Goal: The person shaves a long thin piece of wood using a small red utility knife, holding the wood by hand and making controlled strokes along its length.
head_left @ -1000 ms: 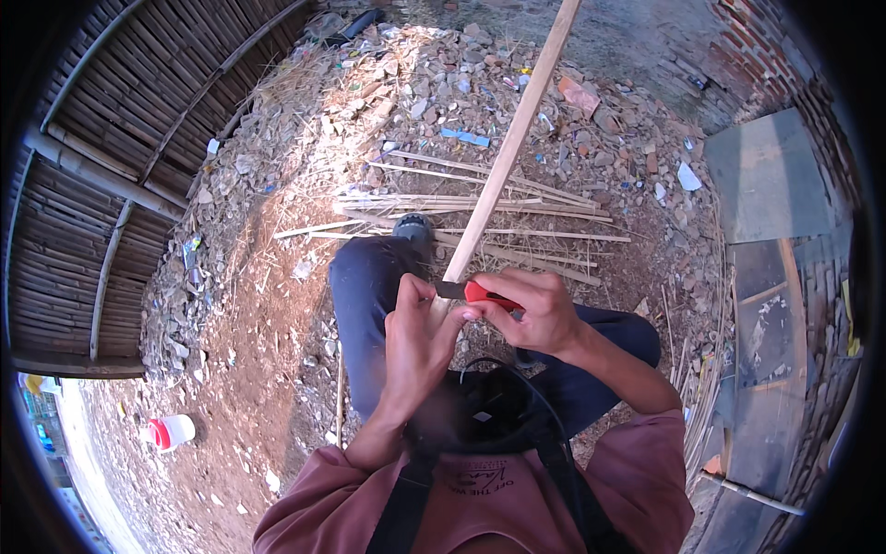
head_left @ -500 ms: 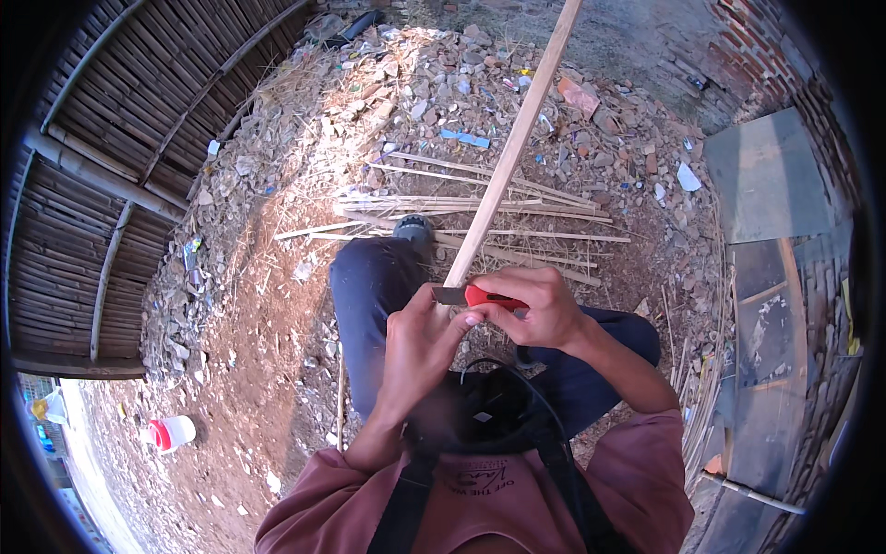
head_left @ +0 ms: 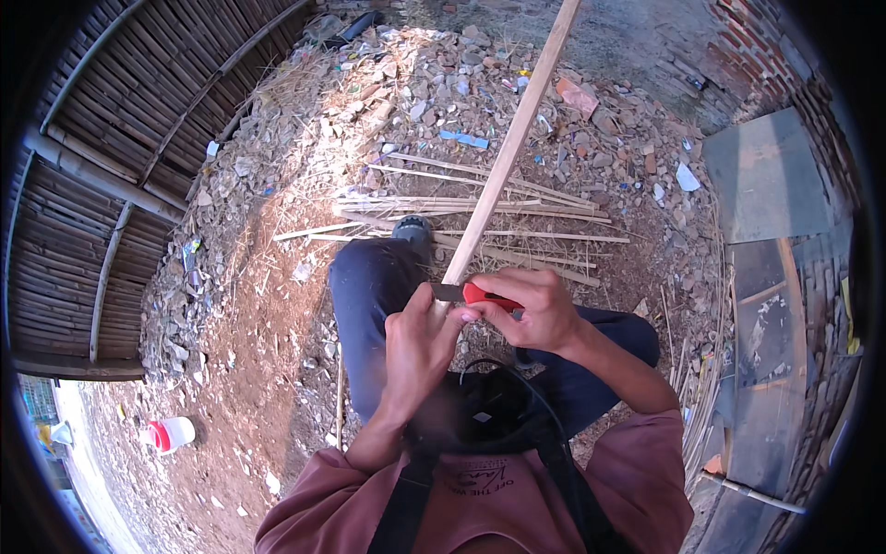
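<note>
A long, pale wooden strip (head_left: 510, 152) runs from my hands up past the far edge of the view. My left hand (head_left: 413, 355) is closed around its near end, thumb and fingers pinching the wood. My right hand (head_left: 535, 309) grips the red handle of a utility knife (head_left: 475, 294). The knife's dark blade lies across the strip near its end, beside my left fingertips. My right thumb touches or nearly touches my left thumb. The strip's very end is mostly hidden by my left hand.
Several thin strips (head_left: 480, 208) lie on the rubble ground beyond my foot (head_left: 413, 233). A bamboo fence (head_left: 138, 175) stands at left, with a red-and-white container (head_left: 173, 434) below it. Boards (head_left: 771, 175) lean along the right side by a brick wall (head_left: 775, 55).
The knife and the strip have shifted very slightly to the left. Both hands keep their holds, and little else differs.
</note>
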Motion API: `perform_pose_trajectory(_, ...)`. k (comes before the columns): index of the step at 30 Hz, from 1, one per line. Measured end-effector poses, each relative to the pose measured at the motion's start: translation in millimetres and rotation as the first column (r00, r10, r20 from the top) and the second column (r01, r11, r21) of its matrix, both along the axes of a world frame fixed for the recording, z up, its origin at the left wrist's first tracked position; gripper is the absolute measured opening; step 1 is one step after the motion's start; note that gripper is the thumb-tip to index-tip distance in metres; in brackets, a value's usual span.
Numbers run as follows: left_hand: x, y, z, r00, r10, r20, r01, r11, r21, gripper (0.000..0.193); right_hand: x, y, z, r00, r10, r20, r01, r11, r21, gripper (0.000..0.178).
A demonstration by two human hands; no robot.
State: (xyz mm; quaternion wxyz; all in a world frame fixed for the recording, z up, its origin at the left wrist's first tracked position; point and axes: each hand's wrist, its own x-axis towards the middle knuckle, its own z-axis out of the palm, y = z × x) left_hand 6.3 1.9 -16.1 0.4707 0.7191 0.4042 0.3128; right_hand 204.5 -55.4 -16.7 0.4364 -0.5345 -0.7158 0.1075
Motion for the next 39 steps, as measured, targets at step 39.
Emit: perform_pose_trajectory(39,-2.7,-1.6,14.6,0.994,-0.051,0.095,0.045,0.997,0.059,0.024,-0.6,5.1,7.3,0.994,-0.080,0.074,0.065,0.981,0.181,0.033)
